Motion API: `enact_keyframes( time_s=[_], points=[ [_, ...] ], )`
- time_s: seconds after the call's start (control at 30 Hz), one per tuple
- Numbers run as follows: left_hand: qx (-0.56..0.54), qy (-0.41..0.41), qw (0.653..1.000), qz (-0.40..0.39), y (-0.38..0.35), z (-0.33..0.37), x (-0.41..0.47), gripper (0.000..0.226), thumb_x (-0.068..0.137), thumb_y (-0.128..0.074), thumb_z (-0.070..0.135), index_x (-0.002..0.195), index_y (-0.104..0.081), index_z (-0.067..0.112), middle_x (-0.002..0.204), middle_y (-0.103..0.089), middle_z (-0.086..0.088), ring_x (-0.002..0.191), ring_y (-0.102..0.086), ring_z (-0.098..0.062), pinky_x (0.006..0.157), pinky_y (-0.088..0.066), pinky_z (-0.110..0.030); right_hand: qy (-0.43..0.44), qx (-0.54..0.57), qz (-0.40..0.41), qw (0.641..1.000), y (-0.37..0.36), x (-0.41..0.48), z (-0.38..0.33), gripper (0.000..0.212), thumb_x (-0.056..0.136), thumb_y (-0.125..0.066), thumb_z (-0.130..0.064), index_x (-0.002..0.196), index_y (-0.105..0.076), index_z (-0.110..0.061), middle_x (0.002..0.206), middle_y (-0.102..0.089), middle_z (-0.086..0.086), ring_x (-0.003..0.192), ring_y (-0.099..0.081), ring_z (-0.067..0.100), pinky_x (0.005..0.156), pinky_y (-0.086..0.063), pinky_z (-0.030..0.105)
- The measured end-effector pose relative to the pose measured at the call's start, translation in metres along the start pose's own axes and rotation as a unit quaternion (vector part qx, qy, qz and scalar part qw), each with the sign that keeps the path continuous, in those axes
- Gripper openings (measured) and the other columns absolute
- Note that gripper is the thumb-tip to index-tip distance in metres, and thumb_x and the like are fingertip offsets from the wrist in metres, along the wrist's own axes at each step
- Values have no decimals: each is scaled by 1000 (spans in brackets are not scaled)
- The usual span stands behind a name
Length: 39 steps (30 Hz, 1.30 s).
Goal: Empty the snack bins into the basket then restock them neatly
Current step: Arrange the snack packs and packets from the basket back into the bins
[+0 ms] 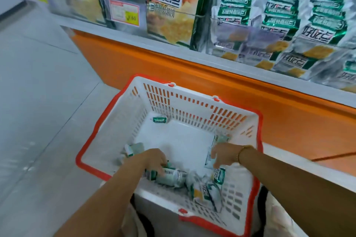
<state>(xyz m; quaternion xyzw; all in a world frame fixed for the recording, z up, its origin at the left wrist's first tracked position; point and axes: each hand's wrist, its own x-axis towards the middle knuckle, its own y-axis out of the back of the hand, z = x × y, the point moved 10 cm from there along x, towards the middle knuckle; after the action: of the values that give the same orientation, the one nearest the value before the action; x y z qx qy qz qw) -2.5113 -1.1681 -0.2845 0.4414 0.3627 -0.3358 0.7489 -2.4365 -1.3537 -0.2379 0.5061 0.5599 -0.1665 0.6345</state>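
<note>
Foil green-and-silver snack packs [204,192] in the white red-rimmed plastic basket [119,121]: light, slippery, prob. crushable, so we'd pinch mid-body. Left hand [154,159] grips one; right hand [223,155] touches another, grip unclear.

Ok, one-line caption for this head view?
Left hand and right hand grasp snack packs in the red-rimmed basket below stocked shelf bins.

Pale grey tiled floor [38,82] under me; orange shelf base [173,75] ahead, grey ledge [125,34] on top; flat shop lighting.
</note>
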Motion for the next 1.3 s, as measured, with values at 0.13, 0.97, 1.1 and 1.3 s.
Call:
enact_keyframes(
  time_s=[0.13,0.97,1.1,1.3],
  points=[
    [13,-34,999,-16,-6,15,5,41,82,-71,23,83,-54,-15,64,-42,-17,55,-43,-28,58,-30,-29,-40,-21,3,999,-21,32,16,17,88,-62,-27,79,-55,-14,78,-55,6,61,-49,16,67,-46,26],
    [-404,-181,852,280,120,104,-75,29,88,-57,-6,83,-58,22,112,-58,1,90,-60,-19,63,-55,-25,64,457,126,878,105,-110,29,23,89,-58,-3,109,-62,-13,123,-60,6,107,-57,20,91,-50,32],
    [-499,-270,791,230,125,153,-105,18,88,-58,-6,92,-59,11,123,-57,-7,93,-69,-20,79,-57,-28,108,521,124,838,113,-160,43,15,93,-51,-5,98,-64,-10,110,-66,15,99,-62,24,89,-49,41],
    [-628,-337,690,126,117,213,-128,24,91,-46,-12,93,-61,7,129,-57,-14,103,-62,-33,87,-55,-36,152,576,146,790,104,-223,56,18,95,-49,-4,84,-58,-14,87,-66,5,86,-61,21,83,-45,42]
  ],
)
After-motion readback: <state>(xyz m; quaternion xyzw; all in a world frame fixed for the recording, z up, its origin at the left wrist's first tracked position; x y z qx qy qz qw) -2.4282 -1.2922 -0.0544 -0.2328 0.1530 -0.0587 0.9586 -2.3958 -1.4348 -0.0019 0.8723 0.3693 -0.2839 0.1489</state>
